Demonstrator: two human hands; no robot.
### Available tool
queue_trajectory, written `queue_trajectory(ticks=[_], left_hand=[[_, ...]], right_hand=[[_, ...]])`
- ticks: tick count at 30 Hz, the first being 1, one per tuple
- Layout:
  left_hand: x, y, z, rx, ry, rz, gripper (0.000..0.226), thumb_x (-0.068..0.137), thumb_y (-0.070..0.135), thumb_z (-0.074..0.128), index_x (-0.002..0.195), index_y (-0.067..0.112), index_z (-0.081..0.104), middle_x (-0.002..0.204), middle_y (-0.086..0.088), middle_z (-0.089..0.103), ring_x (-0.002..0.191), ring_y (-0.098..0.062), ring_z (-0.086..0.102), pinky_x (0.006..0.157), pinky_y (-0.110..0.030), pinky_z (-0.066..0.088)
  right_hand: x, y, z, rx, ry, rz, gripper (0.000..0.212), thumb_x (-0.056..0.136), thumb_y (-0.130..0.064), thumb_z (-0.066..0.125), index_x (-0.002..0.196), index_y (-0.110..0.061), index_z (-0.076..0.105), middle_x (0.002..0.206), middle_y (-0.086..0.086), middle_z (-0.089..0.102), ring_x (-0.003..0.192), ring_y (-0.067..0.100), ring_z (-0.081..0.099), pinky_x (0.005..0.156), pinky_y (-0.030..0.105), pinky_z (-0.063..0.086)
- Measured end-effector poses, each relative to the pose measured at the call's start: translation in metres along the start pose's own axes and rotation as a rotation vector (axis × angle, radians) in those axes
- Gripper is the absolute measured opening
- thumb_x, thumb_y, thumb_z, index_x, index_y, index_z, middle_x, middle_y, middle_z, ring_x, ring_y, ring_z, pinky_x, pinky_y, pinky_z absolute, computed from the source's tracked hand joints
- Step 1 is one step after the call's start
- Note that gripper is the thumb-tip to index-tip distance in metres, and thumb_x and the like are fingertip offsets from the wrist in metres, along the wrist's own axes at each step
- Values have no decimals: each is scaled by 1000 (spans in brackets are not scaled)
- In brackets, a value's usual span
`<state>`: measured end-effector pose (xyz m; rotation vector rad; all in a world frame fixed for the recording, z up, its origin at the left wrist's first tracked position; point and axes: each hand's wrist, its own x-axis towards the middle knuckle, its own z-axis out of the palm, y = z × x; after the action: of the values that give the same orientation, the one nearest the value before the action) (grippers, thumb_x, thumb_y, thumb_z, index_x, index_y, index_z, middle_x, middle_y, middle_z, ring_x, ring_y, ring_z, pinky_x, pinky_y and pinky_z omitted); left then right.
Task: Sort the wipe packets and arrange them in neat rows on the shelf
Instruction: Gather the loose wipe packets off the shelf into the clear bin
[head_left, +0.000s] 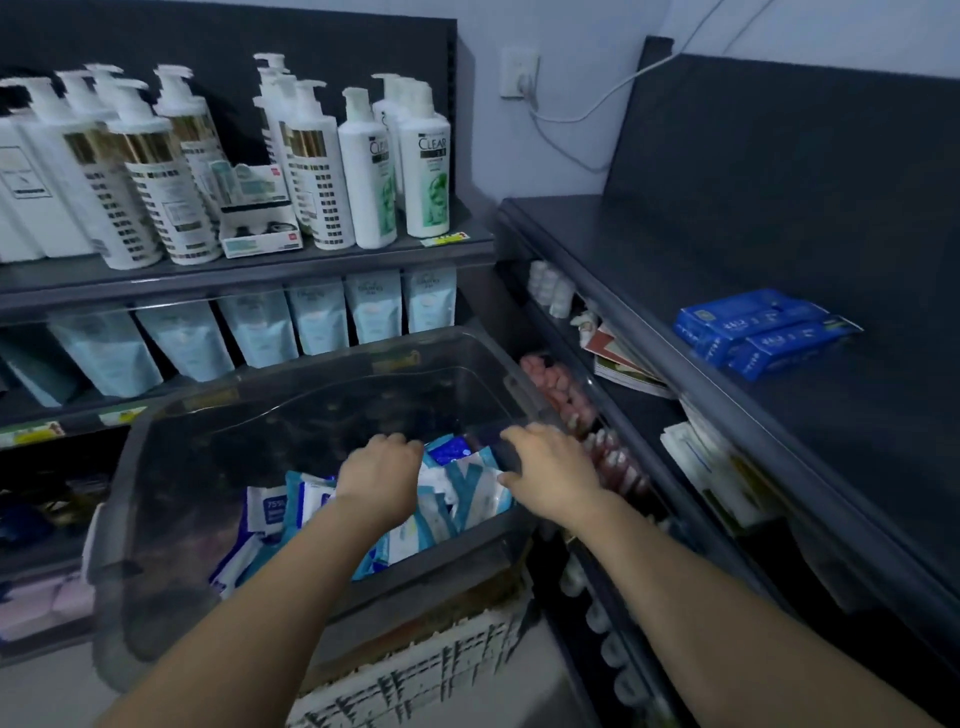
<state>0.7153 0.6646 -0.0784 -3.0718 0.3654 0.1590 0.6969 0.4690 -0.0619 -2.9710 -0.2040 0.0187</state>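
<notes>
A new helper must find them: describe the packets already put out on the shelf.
Start at the wide dark shelf top on the right. The blue packets lie together near its front edge. They are solid deep blue, unlike the white-and-teal packets in the clear bin.

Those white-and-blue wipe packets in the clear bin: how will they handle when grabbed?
Probably soft and floppy: the wipe packets lie bent and overlapping in the clear bin. Their wrap looks like smooth film, so they are likely to slide over each other in this loose pile. They seem flat and light, and unlikely to roll.
</notes>
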Motion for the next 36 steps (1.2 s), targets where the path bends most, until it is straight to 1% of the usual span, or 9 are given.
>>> queue_trajectory(ticks=[6, 8, 10, 11, 15, 19, 25, 29, 36], left_hand=[[-16, 32, -33, 27, 235, 195, 29, 86, 9, 51, 114, 16, 54, 110, -2, 55, 107, -23, 50, 73, -30, 39], [-22, 49, -43, 38, 303, 269, 26, 87, 11, 49, 112, 18, 54, 110, -1, 56, 106, -23, 50, 71, -29, 34], [-29, 67, -50, 39, 356, 346, 26, 88, 15, 50, 114, 18, 55, 112, 0, 57, 107, -23, 51, 73, -30, 37], [-33, 78, -53, 35, 378, 385, 26, 88, 17, 51, 114, 17, 56, 112, -1, 58, 107, -24, 52, 75, -32, 40], [-53, 130, -69, -35, 460, 562, 18, 84, 16, 56, 101, 13, 63, 103, -8, 64, 102, -31, 56, 75, -37, 46], [-84, 190, -82, -30, 470, 711, 30, 86, 17, 52, 115, 16, 56, 113, -4, 58, 110, -28, 51, 81, -36, 42], [-151, 289, -93, -96, 493, 905, 35, 85, 18, 58, 120, 15, 56, 116, -5, 60, 110, -28, 51, 86, -39, 44], [-209, 354, -92, -135, 481, 1014, 37, 89, 17, 56, 125, 16, 51, 120, -3, 56, 113, -26, 48, 84, -34, 42], [-317, 457, -83, -166, 468, 1168, 29, 92, 20, 51, 121, 19, 51, 116, 0, 56, 108, -21, 49, 77, -28, 37]], right_hand=[[-60, 12, -23, 2, 206, 145, 49, 87, -33, 63, 133, -20, 50, 124, 5, 55, 120, 26, 47, 97, 38, 38], [-84, 17, -30, 1, 290, 192, 46, 79, -28, 71, 122, -16, 59, 113, 7, 60, 109, 31, 54, 89, 40, 43], [-110, 29, -37, 27, 374, 240, 41, 67, -21, 78, 106, -11, 67, 96, 10, 64, 90, 36, 61, 76, 40, 48], [-124, 34, -44, 21, 395, 273, 38, 67, -20, 77, 103, -10, 67, 95, 10, 65, 88, 36, 62, 73, 40, 49], [-184, 55, -70, -87, 428, 444, 43, 84, -30, 64, 125, -18, 58, 119, 4, 58, 112, 28, 53, 90, 39, 41], [-255, 77, -85, -108, 478, 590, 40, 91, -31, 58, 129, -21, 52, 128, 0, 53, 120, 23, 46, 96, 36, 37], [-377, 110, -102, -160, 549, 778, 45, 90, -30, 59, 134, -21, 50, 131, 0, 52, 121, 23, 45, 97, 34, 35], [-465, 127, -110, -212, 568, 903, 48, 91, -32, 60, 136, -21, 47, 131, 0, 52, 122, 22, 45, 97, 33, 35], [-609, 154, -113, -226, 602, 1083, 51, 85, -28, 66, 132, -15, 53, 127, 6, 57, 118, 30, 49, 93, 39, 38]])
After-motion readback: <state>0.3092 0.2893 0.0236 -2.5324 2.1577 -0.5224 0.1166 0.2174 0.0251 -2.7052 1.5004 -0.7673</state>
